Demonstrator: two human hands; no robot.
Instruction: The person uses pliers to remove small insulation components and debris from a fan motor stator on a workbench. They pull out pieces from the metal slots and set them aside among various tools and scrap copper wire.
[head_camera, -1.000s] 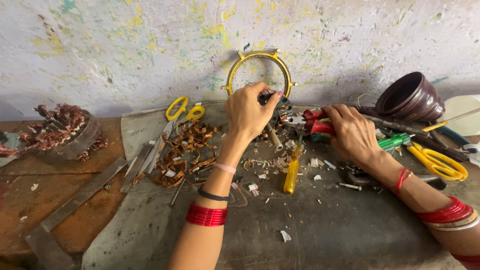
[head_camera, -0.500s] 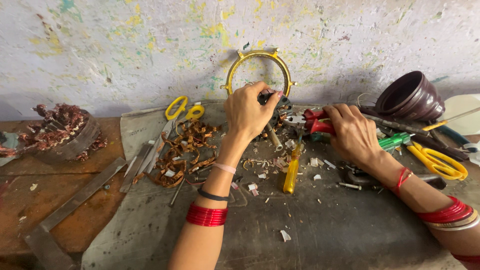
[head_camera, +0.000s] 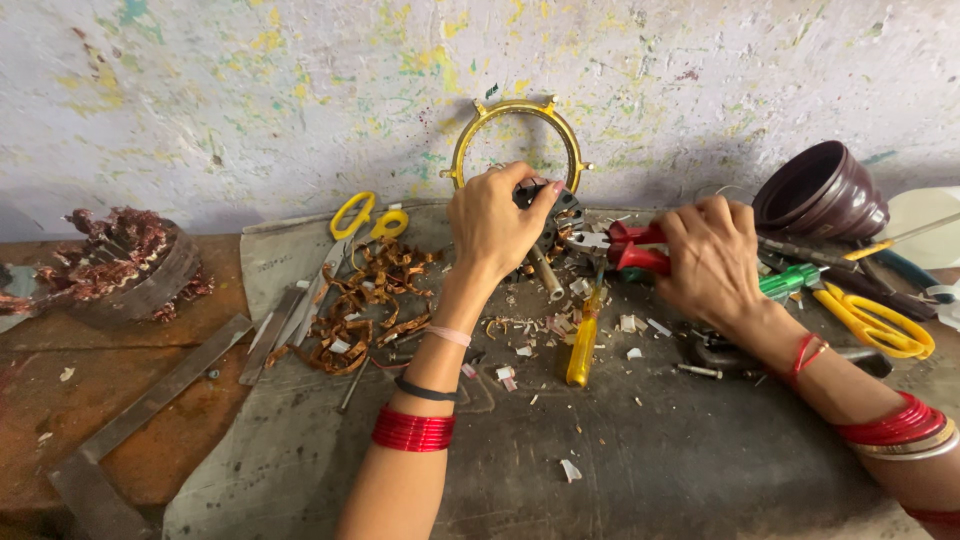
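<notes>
My left hand (head_camera: 497, 222) grips a small dark metal part (head_camera: 552, 205) at the back of the grey mat (head_camera: 640, 470), just below a yellow ring frame (head_camera: 517, 135) leaning on the wall. To its right, my right hand (head_camera: 708, 262) is closed around red-handled pliers (head_camera: 632, 247) whose jaws point left at the dark part. A yellow-handled screwdriver (head_camera: 582, 338) lies between the two hands, among white and brown scraps.
Yellow-handled scissors (head_camera: 365, 218) and a pile of copper strips (head_camera: 365, 300) lie left of my left hand. A copper-wound stator (head_camera: 120, 262) sits far left; metal bars (head_camera: 150, 400) lie nearby. A dark brown pot (head_camera: 820, 190), green-handled tool (head_camera: 790, 280) and more yellow scissors (head_camera: 880, 322) are at right.
</notes>
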